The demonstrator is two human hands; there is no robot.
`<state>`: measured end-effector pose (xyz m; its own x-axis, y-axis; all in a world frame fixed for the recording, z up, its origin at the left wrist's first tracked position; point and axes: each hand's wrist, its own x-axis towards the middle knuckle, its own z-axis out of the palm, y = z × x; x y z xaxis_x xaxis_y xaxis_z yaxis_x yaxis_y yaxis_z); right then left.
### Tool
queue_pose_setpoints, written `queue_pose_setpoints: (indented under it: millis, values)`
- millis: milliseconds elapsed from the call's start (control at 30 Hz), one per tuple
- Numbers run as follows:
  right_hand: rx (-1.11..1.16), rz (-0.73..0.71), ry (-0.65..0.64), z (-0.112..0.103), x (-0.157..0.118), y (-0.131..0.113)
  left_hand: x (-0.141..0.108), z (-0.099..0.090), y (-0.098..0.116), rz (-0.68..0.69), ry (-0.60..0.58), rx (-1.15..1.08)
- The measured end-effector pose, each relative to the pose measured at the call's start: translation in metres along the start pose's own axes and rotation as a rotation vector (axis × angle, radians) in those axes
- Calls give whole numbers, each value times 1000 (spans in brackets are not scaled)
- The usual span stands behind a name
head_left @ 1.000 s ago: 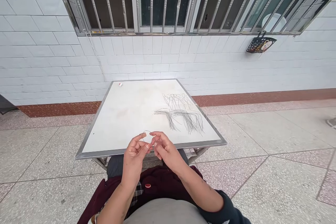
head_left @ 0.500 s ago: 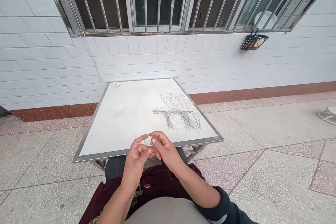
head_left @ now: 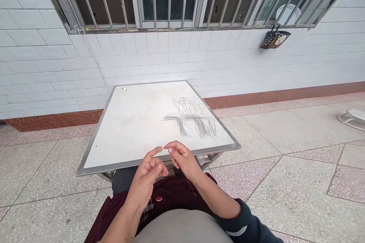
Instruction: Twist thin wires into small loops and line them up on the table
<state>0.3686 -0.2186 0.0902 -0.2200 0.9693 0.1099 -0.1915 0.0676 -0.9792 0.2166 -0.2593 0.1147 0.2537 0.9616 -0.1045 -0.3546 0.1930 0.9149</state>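
Observation:
Over the table's front edge, my left hand point(head_left: 147, 170) and my right hand point(head_left: 184, 159) work close together on a thin dark wire. My left index finger, with a tan covering on its tip, stretches forward, while the thumb and other fingers close on the strand. My right thumb and index finger pinch it near that covered fingertip. A loose dark strand point(head_left: 191, 187) trails below my right hand across the maroon cloth. Ahead on the white table point(head_left: 128, 129) lie a bundle of straight and bent wires point(head_left: 202, 126) and several wires with looped ends point(head_left: 186, 103).
A small white and red item point(head_left: 124, 89) sits at the table's far left corner. Behind stands a white tiled wall point(head_left: 137, 55) with a barred window. A dark patterned basket point(head_left: 274, 40) hangs at the right. A round stool point(head_left: 353, 117) stands far right.
My hands have drawn slightly apart at the lower fingers, with the right hand shifted a little right. The trailing strand has swung right. The view has tilted slightly.

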Motion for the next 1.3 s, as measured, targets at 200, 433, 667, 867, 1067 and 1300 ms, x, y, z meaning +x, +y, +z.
queue_pose_setpoints:
  millis: [200,433,667,867,1067,1300]
  values:
    - [-75,-35,-44,-17,-3,7,-8,-5,8,-63,-64,-191]
    - [-232,-89,-152,-38,-9,-1,-15,-15,23,-146,-104,-113]
    - [-441,-218,-334,-46,-8,-14,-21,-27,35,-254,-260,258]
    - [-463,-195,-412,-40,-10,-4,-29,-39,45,-260,-308,434]
    - [-485,-194,-193,-51,1,-4,-33,-71,47,-196,-190,542]
    - [-277,-108,42,-39,0,-7,-23,-77,58,-73,147,538]
